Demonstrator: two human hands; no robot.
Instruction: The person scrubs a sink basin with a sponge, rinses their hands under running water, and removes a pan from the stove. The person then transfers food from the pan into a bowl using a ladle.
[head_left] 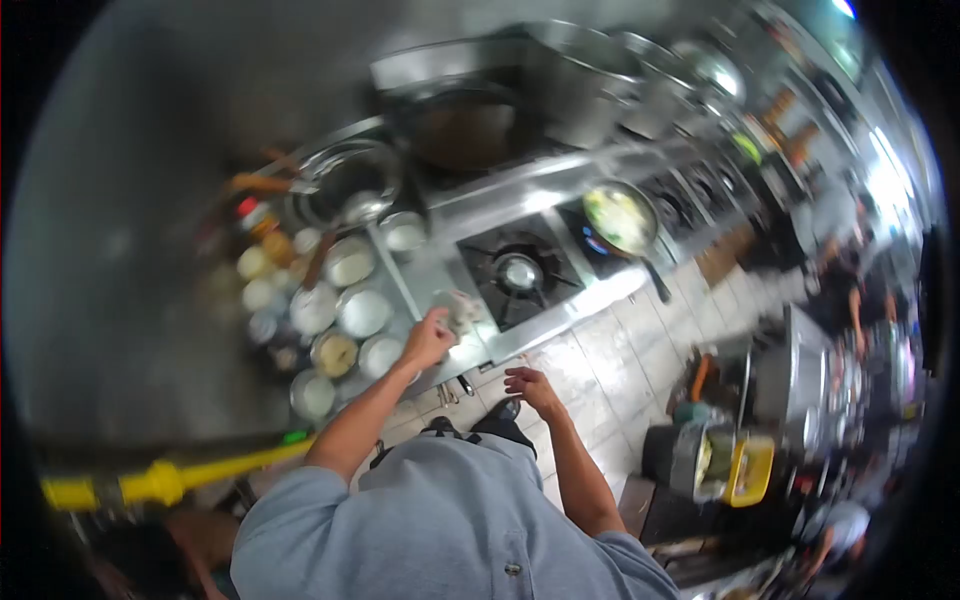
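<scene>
My left hand (429,338) is at the steel counter beside the stove, its fingers closed at the edge of a pale, crumpled cloth (459,312). Blur hides exactly how the fingers grip it. My right hand (534,391) hangs in front of the stove edge with its fingers apart and nothing in it. Just beyond the cloth is a bare gas burner (519,272). A black frying pan (655,238) sits on the burner farther right, with pale and green food (617,216) inside.
Several tubs and containers (363,311) crowd the counter on the left, near a metal bowl (347,180). Large pots (580,90) line the back. A yellow bar (165,483) crosses at lower left. Other people (845,527) and a yellow container (750,470) are on the right.
</scene>
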